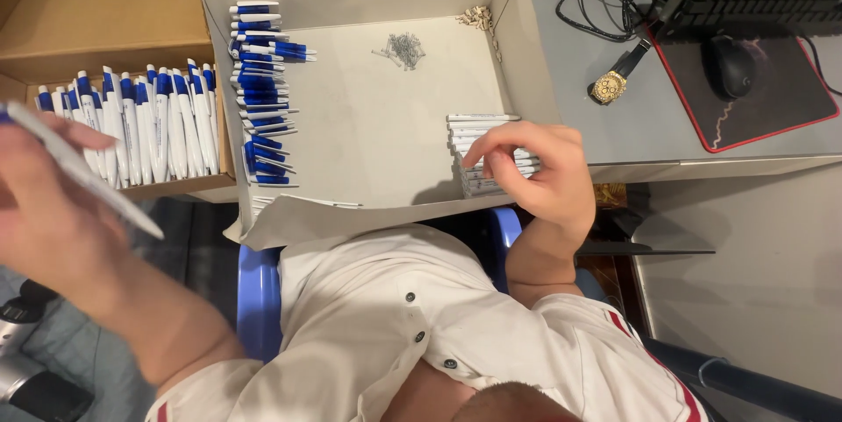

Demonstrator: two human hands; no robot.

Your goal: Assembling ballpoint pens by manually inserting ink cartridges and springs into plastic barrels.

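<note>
My left hand (44, 198) is raised at the far left, blurred, and holds a white pen with a blue tip (83, 172). My right hand (531, 172) rests inside a shallow white cardboard tray (377, 137), its fingers on a stack of white pen barrels (481, 124) at the tray's right side. A column of blue-and-white pen parts (261, 93) lies along the tray's left side. A small heap of metal springs (403, 49) sits near the tray's back.
A brown cardboard box (105, 18) at the left holds a row of finished blue-and-white pens (140, 128). On the grey desk to the right lie a gold wristwatch (608, 86), a black mouse (730, 67) on a red-edged mat, a keyboard and cables.
</note>
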